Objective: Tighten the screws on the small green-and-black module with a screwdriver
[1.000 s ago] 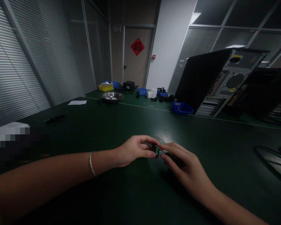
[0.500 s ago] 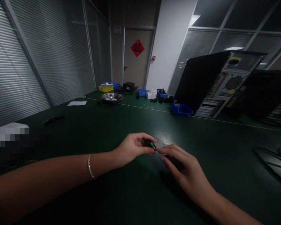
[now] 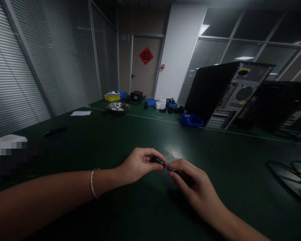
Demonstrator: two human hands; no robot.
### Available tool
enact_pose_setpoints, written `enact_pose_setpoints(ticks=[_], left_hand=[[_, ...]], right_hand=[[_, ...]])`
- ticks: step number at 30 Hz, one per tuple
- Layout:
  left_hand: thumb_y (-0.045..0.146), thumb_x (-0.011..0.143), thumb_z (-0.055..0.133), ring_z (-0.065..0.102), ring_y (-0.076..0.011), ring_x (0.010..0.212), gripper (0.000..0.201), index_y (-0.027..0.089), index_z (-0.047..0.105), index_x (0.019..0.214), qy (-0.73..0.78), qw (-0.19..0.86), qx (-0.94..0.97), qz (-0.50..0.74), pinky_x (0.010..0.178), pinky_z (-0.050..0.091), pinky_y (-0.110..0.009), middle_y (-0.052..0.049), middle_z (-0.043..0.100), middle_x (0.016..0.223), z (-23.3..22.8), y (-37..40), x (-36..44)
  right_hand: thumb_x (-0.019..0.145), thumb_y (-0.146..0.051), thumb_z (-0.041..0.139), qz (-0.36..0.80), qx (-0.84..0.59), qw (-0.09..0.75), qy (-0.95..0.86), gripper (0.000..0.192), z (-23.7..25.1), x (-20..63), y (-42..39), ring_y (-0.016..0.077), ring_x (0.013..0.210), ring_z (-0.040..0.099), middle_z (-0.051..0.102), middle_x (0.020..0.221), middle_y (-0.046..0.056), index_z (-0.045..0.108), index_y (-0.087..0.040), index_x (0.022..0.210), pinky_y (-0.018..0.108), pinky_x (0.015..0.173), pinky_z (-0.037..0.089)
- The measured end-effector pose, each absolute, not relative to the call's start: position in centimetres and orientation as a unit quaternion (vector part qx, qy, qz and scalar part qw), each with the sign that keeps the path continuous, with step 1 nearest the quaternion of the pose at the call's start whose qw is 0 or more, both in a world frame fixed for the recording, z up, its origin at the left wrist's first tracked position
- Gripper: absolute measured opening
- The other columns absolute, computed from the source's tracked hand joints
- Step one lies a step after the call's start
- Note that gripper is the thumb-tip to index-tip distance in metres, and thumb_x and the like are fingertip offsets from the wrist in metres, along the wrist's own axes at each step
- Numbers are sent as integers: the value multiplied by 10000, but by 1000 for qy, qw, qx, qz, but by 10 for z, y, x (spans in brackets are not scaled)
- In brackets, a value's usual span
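My left hand point(image 3: 137, 165), with a silver bracelet at the wrist, pinches a small dark piece with a green part point(image 3: 158, 161) between thumb and fingers. My right hand point(image 3: 193, 179) is closed just to the right of it, its fingertips almost meeting the left ones. Between the right thumb and forefinger shows a bit of a thin metal-shafted tool point(image 3: 170, 169); the rest is hidden in the dark palm, so its kind is unclear. Both hands are held over the dark green tabletop point(image 3: 130, 207).
A steel bowl point(image 3: 118, 107), a yellow bin point(image 3: 112, 97) and a blue bin point(image 3: 192, 120) stand farther back. A black computer tower point(image 3: 213, 93) rises at right, near black cables point(image 3: 282, 170). A dark slim object point(image 3: 55, 131) and white paper point(image 3: 80, 113) lie left.
The view has tilted and shifted slightly. In my left fingers the small piece has turned, so less of its green face shows. Both hands remain close together.
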State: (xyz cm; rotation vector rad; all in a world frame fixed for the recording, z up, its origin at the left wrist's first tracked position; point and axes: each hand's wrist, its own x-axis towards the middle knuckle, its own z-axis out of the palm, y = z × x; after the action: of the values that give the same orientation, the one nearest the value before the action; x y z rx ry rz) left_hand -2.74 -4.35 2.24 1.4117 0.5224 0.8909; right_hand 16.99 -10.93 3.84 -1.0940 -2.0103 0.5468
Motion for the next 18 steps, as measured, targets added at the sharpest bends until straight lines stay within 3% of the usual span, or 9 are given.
enact_pose_setpoints(ticks=[6,10,12,18], left_hand=[[102,697,768,693,-151,835,224,131,709,911,196,689,587,377,817,542,-303,-32,728,872,19,-41,-27],[96,680,779,690,-136,788,225,120,705,890,198,706,566,377,769,538,-276,-37,733,839,18,-40,-26],[102,671,783,691,-144,791,225,118,704,881,205,702,568,379,771,539,-286,-40,733,841,18,-41,-26],[127,705,759,684,-167,860,198,139,720,899,255,617,642,377,838,528,-313,-39,730,891,21,-45,-28]], right_hand=[[910,-247,579,309,-425,406,-748,169,35,172,-109,151,697,629,668,899,51,687,-214,1037,248,567,526],[905,-275,593,352,-427,413,-723,176,32,172,-107,132,637,605,650,879,43,683,-213,1044,228,503,506],[907,-268,587,338,-428,413,-730,176,32,171,-107,137,642,610,653,885,47,681,-214,1046,239,515,515],[909,-171,552,209,-430,376,-794,189,35,169,-108,204,866,645,671,932,71,688,-222,1028,331,758,535]])
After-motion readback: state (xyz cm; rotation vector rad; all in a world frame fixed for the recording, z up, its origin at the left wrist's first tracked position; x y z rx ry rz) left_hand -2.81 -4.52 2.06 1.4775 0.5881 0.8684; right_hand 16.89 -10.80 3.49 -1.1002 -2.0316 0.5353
